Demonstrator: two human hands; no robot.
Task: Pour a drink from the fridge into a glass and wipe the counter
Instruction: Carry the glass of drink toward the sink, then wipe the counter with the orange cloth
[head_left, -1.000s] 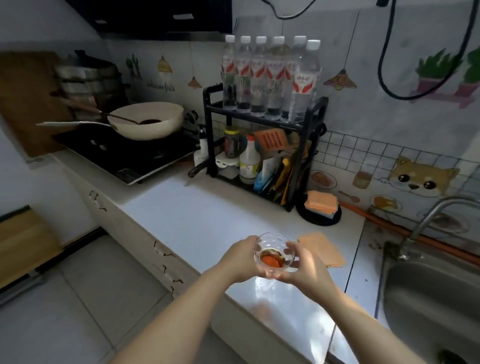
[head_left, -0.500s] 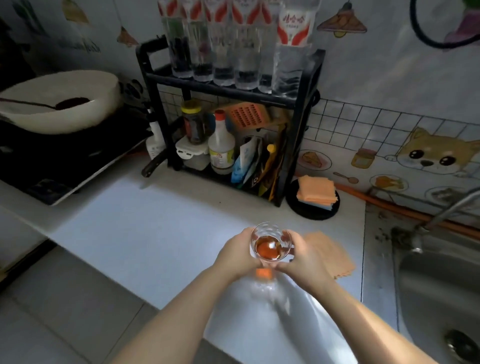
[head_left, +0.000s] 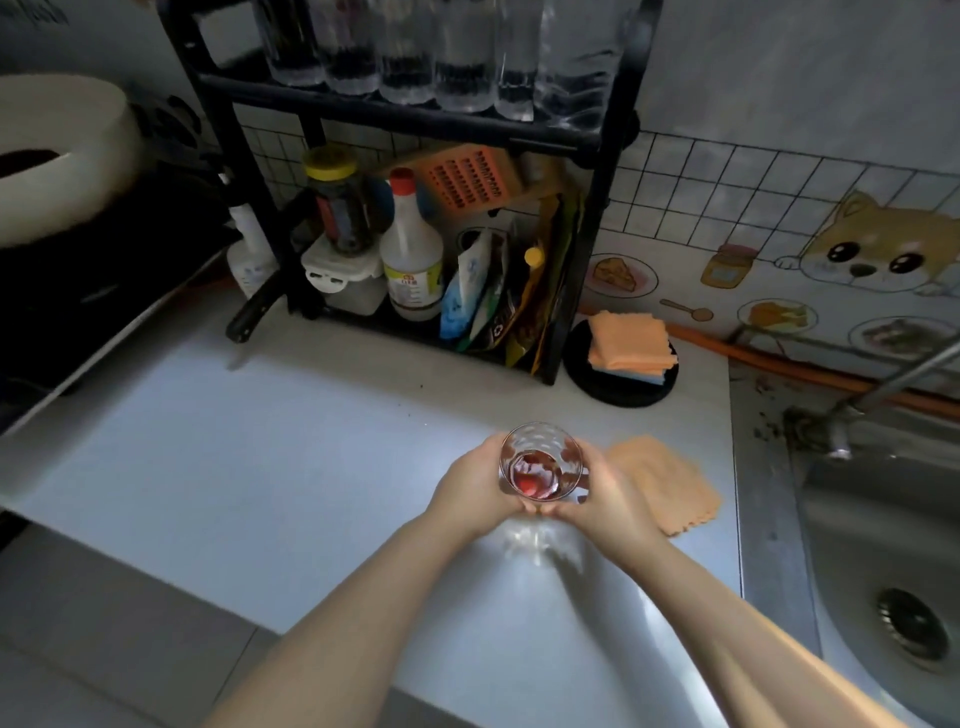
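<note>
Cupping the glass low in the middle of the frame, left hand and right hand have their fingers wrapped around it over the worktop; with reddish drink already inside, setting it down and reaching for the orange cloth just right seems next.

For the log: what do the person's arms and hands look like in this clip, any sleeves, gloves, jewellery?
Both forearms are bare to the frame edge, with no sleeves in view. The left hand and right hand wear no gloves. No watch, bracelet or ring is visible, though the dim light limits fine detail.
</note>
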